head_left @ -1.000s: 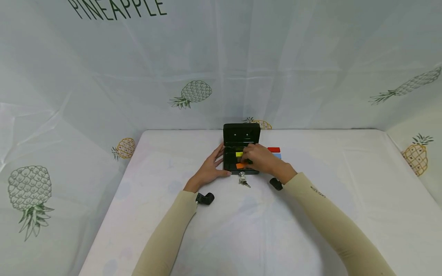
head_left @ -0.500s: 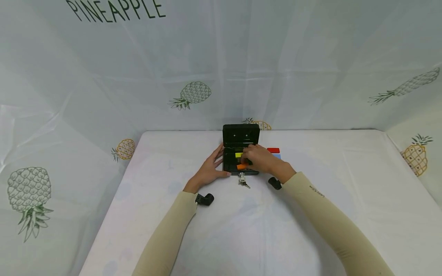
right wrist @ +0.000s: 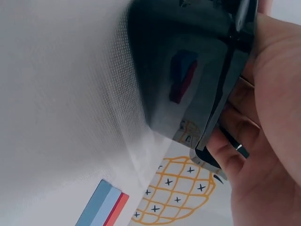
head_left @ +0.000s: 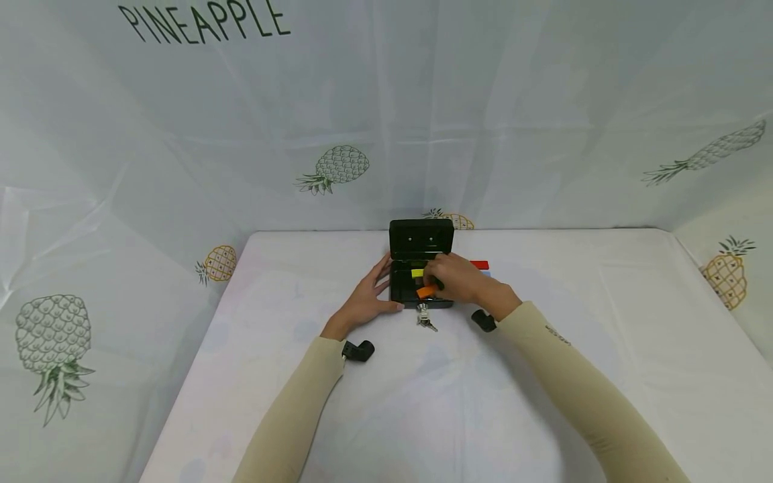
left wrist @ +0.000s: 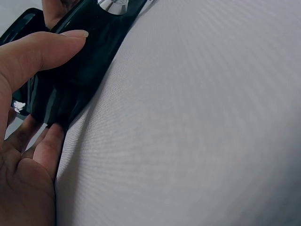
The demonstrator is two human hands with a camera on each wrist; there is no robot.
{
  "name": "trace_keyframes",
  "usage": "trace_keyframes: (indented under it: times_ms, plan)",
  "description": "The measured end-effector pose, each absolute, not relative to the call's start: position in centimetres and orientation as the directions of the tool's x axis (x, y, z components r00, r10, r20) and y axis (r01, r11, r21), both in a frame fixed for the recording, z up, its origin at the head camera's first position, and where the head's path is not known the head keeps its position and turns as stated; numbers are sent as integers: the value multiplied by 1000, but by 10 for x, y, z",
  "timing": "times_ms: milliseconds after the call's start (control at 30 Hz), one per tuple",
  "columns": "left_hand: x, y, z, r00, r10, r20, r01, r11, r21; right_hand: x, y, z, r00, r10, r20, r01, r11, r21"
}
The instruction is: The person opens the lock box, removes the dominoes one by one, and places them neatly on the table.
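A black metal cash box (head_left: 403, 285) stands near the back of the table with its lid (head_left: 421, 235) raised. Keys (head_left: 427, 323) hang from the lock at its front. My left hand (head_left: 364, 298) holds the box's front left corner, thumb on the front wall (left wrist: 77, 70) and fingers spread along the side. My right hand (head_left: 457, 277) reaches over the right wall, fingertips inside, and seems to pinch an orange block (head_left: 425, 292), which lies tilted. A yellow block (head_left: 417, 273) shows behind it in the box. My palm in the right wrist view hides the fingertips.
A red block (head_left: 480, 265) lies on the table right of the box, beside a blue block (right wrist: 96, 200). A pineapple-print cloth (head_left: 513, 134) hangs behind the table's back edge. Black wrist cameras (head_left: 359, 351) sit at both wrists.
The orange block has tilted and shifted slightly right, and my right hand has moved slightly with it. My left hand and the box keep their places.
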State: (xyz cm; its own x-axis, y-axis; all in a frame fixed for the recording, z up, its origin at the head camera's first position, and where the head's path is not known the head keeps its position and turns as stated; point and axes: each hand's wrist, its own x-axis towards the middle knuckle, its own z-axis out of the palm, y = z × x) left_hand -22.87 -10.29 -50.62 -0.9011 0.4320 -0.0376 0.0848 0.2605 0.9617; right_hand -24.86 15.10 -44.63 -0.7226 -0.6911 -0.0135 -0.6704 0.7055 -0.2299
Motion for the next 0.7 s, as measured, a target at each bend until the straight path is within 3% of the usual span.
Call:
trace_keyframes:
  times_ms: [300,700]
  plan:
    - [-228,-102,-502,-899,436,-48,73,257,964,-244,165,-439,-711,-680,181,-703,672,-233]
    - [-230,-103,-507,-902,430,-46,75,260,963,-235,201,-436,-734,-592,333,-677,676,-291]
